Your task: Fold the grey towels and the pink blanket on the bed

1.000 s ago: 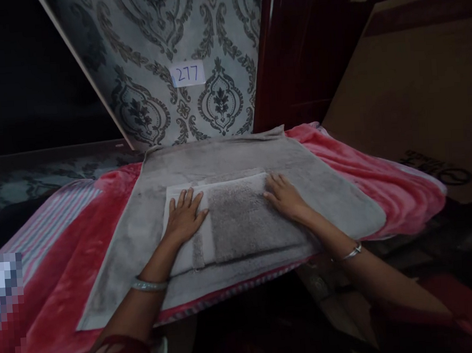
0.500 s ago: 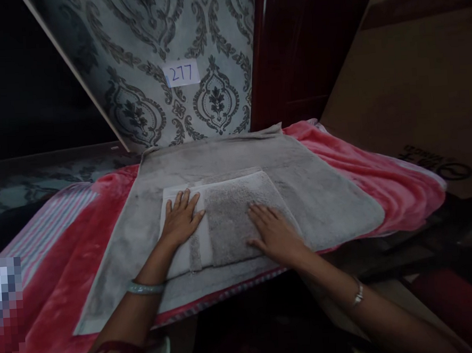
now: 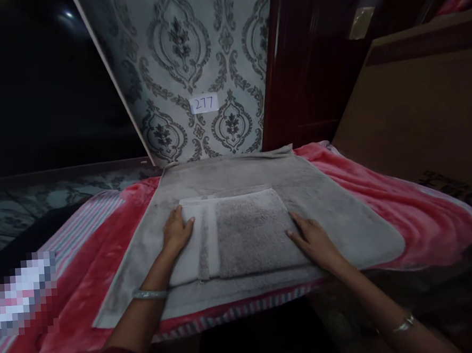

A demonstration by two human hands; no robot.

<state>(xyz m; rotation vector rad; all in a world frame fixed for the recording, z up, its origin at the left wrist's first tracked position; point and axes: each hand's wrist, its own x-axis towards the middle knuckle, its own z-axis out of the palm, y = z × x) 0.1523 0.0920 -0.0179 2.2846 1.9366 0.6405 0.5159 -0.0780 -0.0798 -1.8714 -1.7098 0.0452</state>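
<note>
A folded grey-brown towel (image 3: 251, 237) with a pale band and a stripe near its left side lies flat on a larger grey cloth (image 3: 342, 218). At the towel's left edge rests my left hand (image 3: 176, 230), thumb apart from the fingers and lying over the pale part. My right hand (image 3: 312, 240) is at the right edge, fingers stretched and thumb spread, touching the towel's side. Both hands look open; how far any fingertips reach beneath the edges is hidden.
A red fleece blanket (image 3: 141, 203) with a striped underside spreads beneath the grey cloth. Behind are patterned wallpaper with a paper label (image 3: 204, 103), a dark screen (image 3: 47, 92) and a dark red door (image 3: 305, 66). A large cardboard box (image 3: 423, 101) stands at right.
Both hands have slid outward from lying flat on the towel to its left and right edges. The view has tilted upward; the towel stays folded.
</note>
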